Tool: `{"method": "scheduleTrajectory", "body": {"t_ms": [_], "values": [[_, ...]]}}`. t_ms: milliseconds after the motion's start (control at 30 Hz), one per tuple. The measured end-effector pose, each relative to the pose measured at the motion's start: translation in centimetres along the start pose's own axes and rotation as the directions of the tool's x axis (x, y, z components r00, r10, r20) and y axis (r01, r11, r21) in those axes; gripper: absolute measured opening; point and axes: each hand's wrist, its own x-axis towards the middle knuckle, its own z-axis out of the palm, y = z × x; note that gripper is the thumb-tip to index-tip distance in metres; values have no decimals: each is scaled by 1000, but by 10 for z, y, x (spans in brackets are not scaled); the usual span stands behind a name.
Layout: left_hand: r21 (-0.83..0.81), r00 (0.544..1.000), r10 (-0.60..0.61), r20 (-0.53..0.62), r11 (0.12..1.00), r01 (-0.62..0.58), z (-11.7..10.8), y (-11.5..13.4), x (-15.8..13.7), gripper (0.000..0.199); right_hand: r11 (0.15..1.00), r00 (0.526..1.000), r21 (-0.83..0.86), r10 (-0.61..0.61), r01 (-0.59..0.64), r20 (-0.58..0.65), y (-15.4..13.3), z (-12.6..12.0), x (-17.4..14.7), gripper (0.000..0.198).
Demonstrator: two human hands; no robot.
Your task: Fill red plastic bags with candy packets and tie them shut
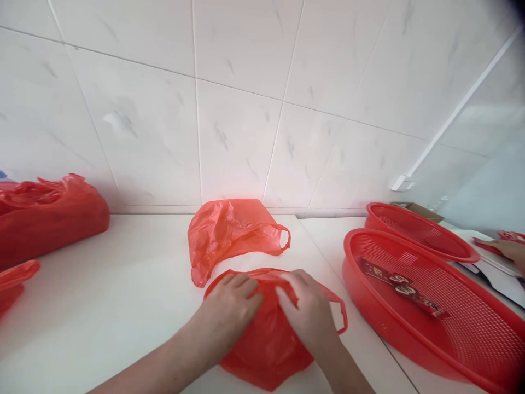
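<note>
A red plastic bag lies on the white table in front of me, its handle loop sticking out to the right. My left hand is closed over the left part of the bag's upper edge, fingers curled into the film. On the right part of that edge, my right hand grips the film between thumb and fingers. The fingertips are partly hidden by the bag. Just beyond, a second red plastic bag lies crumpled near the wall, apart from both hands.
At right stands a red mesh basket with red snack packets inside, and another red basket behind. A full red bag sits at left. Another person's hand shows at far right. A tiled wall bounds the back.
</note>
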Motion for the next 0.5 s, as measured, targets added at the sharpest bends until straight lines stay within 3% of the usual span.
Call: {"method": "scheduleTrajectory", "body": {"t_ms": [100,200,267,367,433,500], "values": [[33,982,-140,124,990,137,4,-13,-1,15,995,961,45,-96,87,258,1,13,-1,41],[-21,961,-187,205,980,196,9,-21,-1,11,996,932,62,-79,61,354,4,21,-2,43],[-91,969,-201,140,972,215,10,-23,0,16,997,937,62,-73,55,342,5,22,-3,40],[-166,972,-224,-77,964,209,13,-29,-1,22,995,938,77,-87,65,336,6,20,-3,42],[-203,940,-263,-215,954,221,16,-34,-6,21,993,936,92,-96,68,338,7,18,-3,44],[-275,882,-375,-284,913,300,19,-37,-16,20,993,934,99,-100,70,342,8,18,-4,46]]}}
